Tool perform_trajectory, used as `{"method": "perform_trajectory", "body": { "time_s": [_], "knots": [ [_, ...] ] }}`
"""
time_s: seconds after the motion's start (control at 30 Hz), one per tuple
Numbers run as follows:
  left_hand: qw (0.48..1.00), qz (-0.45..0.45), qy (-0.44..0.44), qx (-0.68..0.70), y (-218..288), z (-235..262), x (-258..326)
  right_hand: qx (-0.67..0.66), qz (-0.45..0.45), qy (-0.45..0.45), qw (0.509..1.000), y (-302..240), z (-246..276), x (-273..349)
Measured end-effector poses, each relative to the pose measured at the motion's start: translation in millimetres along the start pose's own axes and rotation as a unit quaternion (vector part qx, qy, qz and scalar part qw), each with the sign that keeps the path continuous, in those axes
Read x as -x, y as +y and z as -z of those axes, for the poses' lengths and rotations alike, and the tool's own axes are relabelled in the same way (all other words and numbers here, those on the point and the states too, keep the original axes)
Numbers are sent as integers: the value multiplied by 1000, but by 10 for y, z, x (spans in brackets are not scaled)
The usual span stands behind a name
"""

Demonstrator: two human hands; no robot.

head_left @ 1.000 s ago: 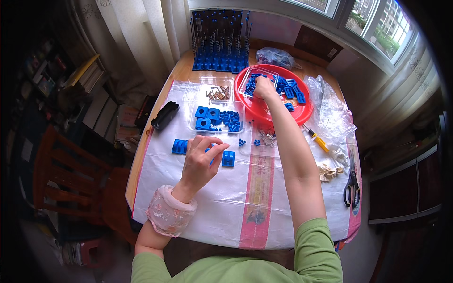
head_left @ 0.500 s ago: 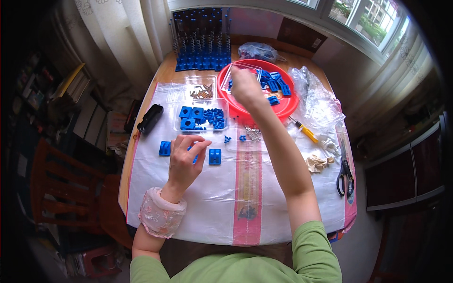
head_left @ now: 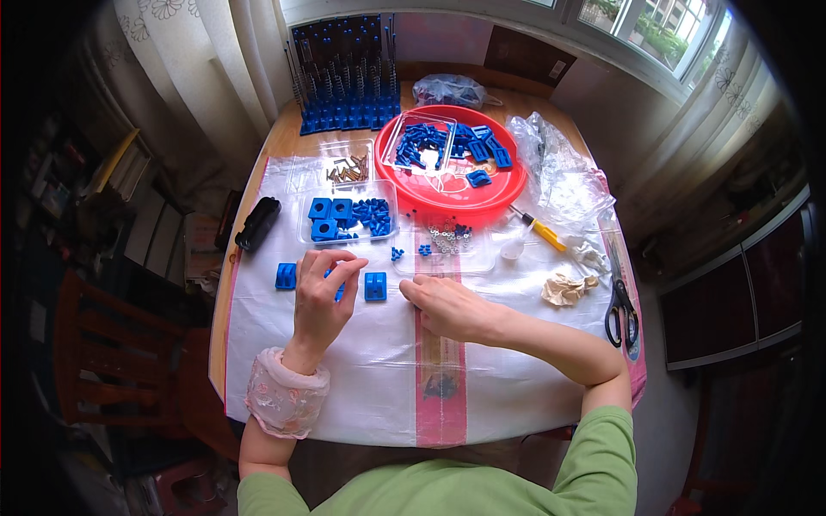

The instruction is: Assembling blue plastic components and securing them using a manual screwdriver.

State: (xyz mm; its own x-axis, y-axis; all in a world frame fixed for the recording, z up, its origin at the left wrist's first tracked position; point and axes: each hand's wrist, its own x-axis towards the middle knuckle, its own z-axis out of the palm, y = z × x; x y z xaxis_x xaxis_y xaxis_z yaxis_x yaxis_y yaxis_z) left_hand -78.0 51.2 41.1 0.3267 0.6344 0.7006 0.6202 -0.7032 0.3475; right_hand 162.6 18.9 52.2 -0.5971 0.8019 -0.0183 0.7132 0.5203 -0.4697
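Observation:
My left hand (head_left: 325, 291) hovers over the table's left part, thumb and forefinger brought together; anything between the tips is too small to make out. Partly behind it lies a blue plastic block, glimpsed between the fingers. Another blue block (head_left: 286, 276) sits just left of this hand, and a grooved blue block (head_left: 375, 286) just right. My right hand (head_left: 447, 308) is to the right of that grooved block, its fingertips pinched; whatever they hold is hidden. Small blue pieces (head_left: 397, 254) lie in little clusters beyond the hands.
A clear box (head_left: 305, 225) holds square blue blocks and small blue parts. Behind it are brass-coloured pins (head_left: 348, 170). The red basin (head_left: 508, 191) bears a clear tray of blue parts. Right: a yellow-handled screwdriver (head_left: 546, 235), plastic bags (head_left: 568, 176), scissors (head_left: 621, 314). Spring-topped blue assemblies (head_left: 348, 112) stand far left.
My right hand has come back from the clear tray in the red basin toward the near middle of the table, beside the grooved block. The left hand keeps nearly the same pose.

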Motion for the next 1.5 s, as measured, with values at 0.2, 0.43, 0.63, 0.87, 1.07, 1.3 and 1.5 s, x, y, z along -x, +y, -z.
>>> {"method": "perform_trajectory", "body": {
  "time_s": [0.2,0.43,0.63,0.87,1.07,1.3,1.5],
  "knots": [
    [1000,3,-2,4,-6,-7,-4,-45,-12,31,998,7,169,100],
    [1000,5,7,6,-28,11,14,9,-167,-25,986,205,497,830],
    [1000,-1,3,10,7,-14,-4,27,-334,105,936,581,787,1303],
    [1000,7,6,11,-31,-52,11,-53,-106,208,971,165,642,548],
    [1000,11,-1,5,-59,-5,15,71,-50,374,923,698,673,-1007],
    [1000,13,-6,17,-84,-16,26,20,-293,208,933,1422,1039,-2038],
    [999,19,-11,23,-94,1,30,92,-346,118,926,1510,875,-2237]
  ]
}}
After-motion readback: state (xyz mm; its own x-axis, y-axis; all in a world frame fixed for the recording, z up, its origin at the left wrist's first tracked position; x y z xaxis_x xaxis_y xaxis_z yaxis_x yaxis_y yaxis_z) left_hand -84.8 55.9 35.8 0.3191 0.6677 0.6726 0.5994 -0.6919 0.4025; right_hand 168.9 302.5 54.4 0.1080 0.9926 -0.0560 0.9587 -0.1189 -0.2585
